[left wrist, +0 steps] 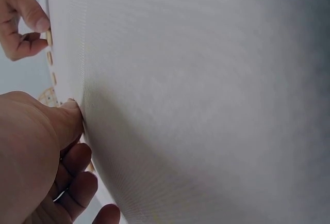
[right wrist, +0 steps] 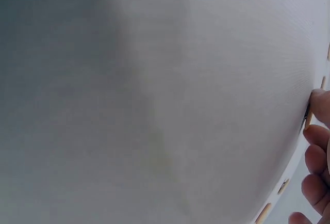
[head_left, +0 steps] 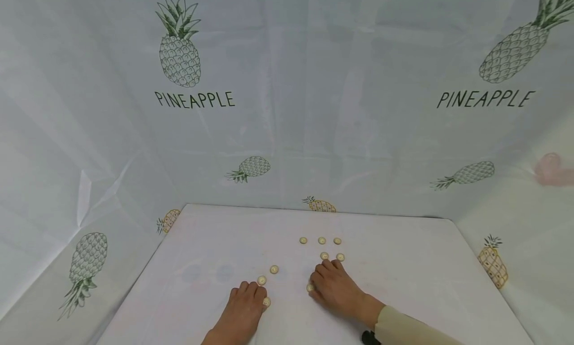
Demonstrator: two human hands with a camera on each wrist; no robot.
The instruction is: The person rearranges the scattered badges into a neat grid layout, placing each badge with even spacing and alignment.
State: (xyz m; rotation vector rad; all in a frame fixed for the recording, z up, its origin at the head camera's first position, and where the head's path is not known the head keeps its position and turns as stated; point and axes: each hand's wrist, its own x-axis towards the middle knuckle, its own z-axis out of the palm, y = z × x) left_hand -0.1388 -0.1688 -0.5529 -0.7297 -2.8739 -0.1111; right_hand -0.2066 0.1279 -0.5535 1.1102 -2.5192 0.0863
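Observation:
Small round wooden discs with dark markings lie on the white tabletop. My left hand (head_left: 244, 305) is low on the table at the centre left, thumb and index finger at one disc (head_left: 266, 302); the left wrist view mostly hides that disc behind the thumb. Just beyond its fingers are a second disc (head_left: 262, 280) and a third (head_left: 274, 269). To the right, my right hand (head_left: 336, 290) pinches a disc (right wrist: 308, 118) on its edge between thumb and index finger, close to the tabletop. Two discs, one of them nearer (head_left: 341, 257), sit just past its knuckles.
Three discs form a row behind, the middle one (head_left: 322, 240) between two others. The white table (head_left: 403, 245) ends at a hanging pale cloth (head_left: 314, 110) printed with pineapples, which also drapes both sides. A black item (head_left: 369, 337) shows by the right sleeve (head_left: 408, 330).

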